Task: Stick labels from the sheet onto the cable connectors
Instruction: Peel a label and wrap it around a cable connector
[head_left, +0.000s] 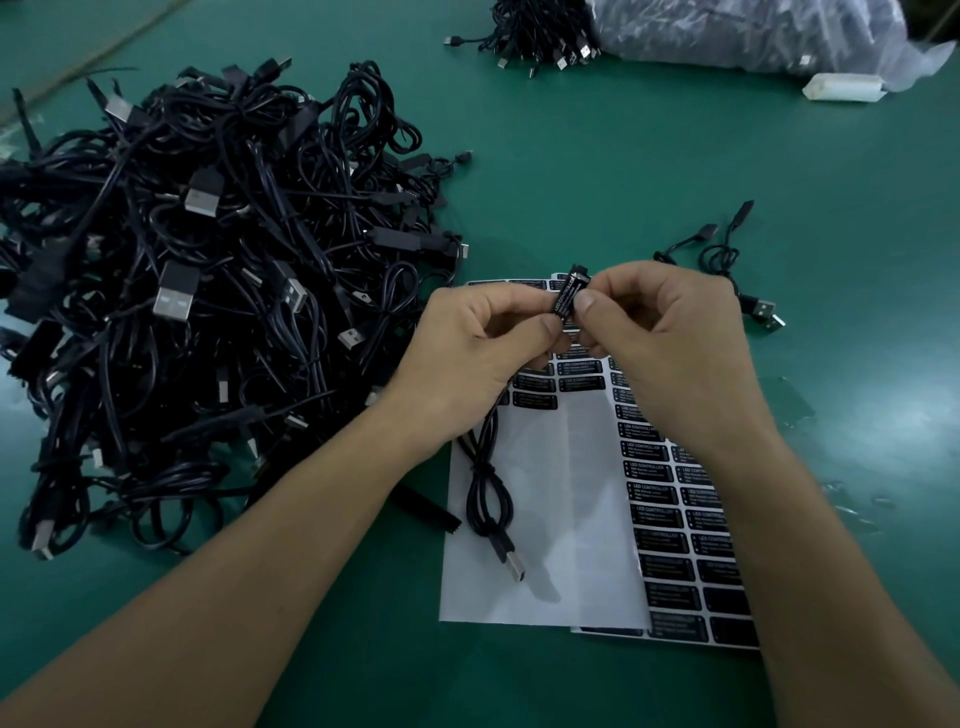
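Head view: at centre, the left hand (483, 343) and right hand (660, 332) both pinch one connector (577, 271) between thumb and fingertips. A label (565, 300) is already on it, and they seem to be smoothing it down. Its cable (485, 499) hangs toward 6 o'clock onto the label sheet (550, 519).

The sheet is largely bare backing, so many labels are used. Rows remain along its 3 o'clock side and on what seems a second sheet beneath.

The big cable pile (208, 291) at 9 to 10 o'clock may be waiting or finished; labels there are too small to tell. Two loose cables (727, 260) lie at 2 o'clock.

The only container is a plastic bag (753, 31) at 1 o'clock. A cable bundle (540, 36) lies at its mouth; what is inside is blurred.
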